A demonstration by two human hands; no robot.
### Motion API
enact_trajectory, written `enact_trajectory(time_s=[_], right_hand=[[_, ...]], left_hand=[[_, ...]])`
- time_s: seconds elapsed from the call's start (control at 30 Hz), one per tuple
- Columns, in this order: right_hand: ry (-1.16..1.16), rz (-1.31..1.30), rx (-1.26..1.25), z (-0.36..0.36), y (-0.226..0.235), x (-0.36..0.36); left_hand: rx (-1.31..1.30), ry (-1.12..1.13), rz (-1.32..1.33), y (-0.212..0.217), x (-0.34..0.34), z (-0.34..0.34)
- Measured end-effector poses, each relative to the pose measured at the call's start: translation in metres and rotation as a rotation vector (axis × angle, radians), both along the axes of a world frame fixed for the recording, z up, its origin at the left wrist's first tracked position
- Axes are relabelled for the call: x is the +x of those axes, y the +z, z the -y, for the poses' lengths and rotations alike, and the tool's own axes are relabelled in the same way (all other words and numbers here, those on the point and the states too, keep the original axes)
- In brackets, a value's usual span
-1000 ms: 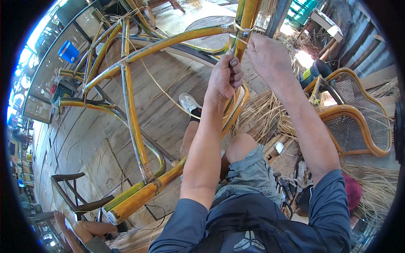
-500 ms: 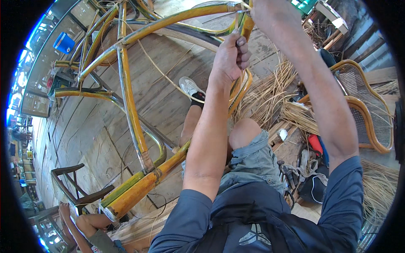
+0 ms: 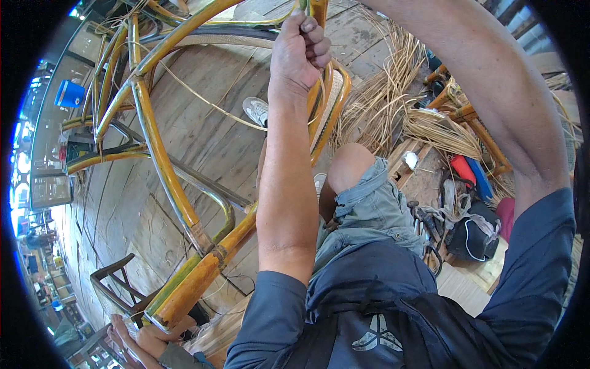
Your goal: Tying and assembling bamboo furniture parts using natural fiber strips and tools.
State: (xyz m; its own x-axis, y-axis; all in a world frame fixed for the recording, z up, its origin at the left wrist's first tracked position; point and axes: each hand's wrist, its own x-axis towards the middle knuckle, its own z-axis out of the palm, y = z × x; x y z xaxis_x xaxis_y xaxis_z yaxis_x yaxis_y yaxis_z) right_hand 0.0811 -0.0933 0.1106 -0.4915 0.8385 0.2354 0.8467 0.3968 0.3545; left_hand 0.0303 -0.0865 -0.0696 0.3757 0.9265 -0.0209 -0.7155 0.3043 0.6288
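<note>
My left hand (image 3: 299,49) is closed in a fist at the top middle, against a joint of the yellow-brown rattan furniture frame (image 3: 157,147). A thin pale cane strip (image 3: 212,103) loops across the frame and curves up into that fist. The fingers hide exactly how the strip is gripped. My right arm reaches up past the top edge, so the right hand itself is out of sight. Thick poles of the frame, streaked green and black, run from the top down to the lower left, where one blunt end (image 3: 166,313) lies close to me.
Loose cane strips (image 3: 381,92) pile up on the wooden floor to the right. Beside my knee lie a red item (image 3: 462,170), plastic bags and a black bag (image 3: 473,237). A blue bucket (image 3: 69,93) is at far left; another person's arm (image 3: 126,335) shows at lower left.
My right hand has gone out of view past the top edge, its arm swinging up and right. The view has shifted, with the frame and my left fist now further left. The left fist stays closed.
</note>
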Motion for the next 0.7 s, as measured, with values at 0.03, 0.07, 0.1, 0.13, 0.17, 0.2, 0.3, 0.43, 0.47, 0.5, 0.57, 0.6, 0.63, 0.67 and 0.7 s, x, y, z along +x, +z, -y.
enact_trajectory(time_s=[0.03,0.07,0.1,0.13,0.17,0.2,0.3,0.43,0.47,0.5,0.57,0.6,0.63,0.67,0.7], right_hand=[[-0.037,-0.001,-0.018,0.002,0.002,0.000],[-0.072,-0.001,-0.036,0.003,0.004,0.000],[-0.071,-0.003,-0.038,0.003,0.005,0.002],[-0.027,0.018,-0.023,0.005,0.006,0.005],[0.017,0.039,-0.008,0.006,0.009,0.008],[0.022,0.038,-0.008,0.005,0.021,0.012],[-0.007,0.024,-0.508,0.022,0.052,0.014],[-0.014,0.071,-0.181,0.012,0.017,0.016],[-0.020,0.092,0.060,0.010,0.008,0.014],[-0.023,0.089,0.062,0.008,0.009,0.017],[0.009,0.090,0.041,0.017,0.020,0.014],[0.013,0.085,0.042,0.023,0.035,0.016],[0.020,-0.064,-0.217,0.032,0.056,0.018],[0.027,-0.216,-0.476,0.038,0.067,0.019],[0.029,-0.220,-0.478,0.039,0.062,0.020]], left_hand=[[0.005,0.027,-0.010,0.000,-0.001,0.001],[0.006,0.029,-0.001,0.001,-0.001,0.001],[0.003,0.031,-0.003,0.001,0.000,0.001],[0.009,0.015,-0.007,0.001,0.000,0.000],[0.015,0.000,-0.011,0.002,0.001,-0.001],[0.007,0.009,-0.020,0.001,0.001,0.000],[0.011,0.000,-0.006,0.000,-0.002,0.001],[0.023,-0.008,-0.035,0.000,-0.001,0.000],[0.016,-0.005,-0.038,0.000,0.000,0.000],[0.009,-0.003,-0.041,0.000,0.001,0.000],[0.016,0.004,-0.052,0.000,-0.001,0.001],[0.021,0.009,-0.059,0.001,-0.002,0.000],[0.020,0.010,-0.062,0.001,-0.001,-0.001],[0.013,0.014,-0.056,0.002,-0.002,0.000],[0.005,0.017,-0.050,0.002,-0.002,0.000]])
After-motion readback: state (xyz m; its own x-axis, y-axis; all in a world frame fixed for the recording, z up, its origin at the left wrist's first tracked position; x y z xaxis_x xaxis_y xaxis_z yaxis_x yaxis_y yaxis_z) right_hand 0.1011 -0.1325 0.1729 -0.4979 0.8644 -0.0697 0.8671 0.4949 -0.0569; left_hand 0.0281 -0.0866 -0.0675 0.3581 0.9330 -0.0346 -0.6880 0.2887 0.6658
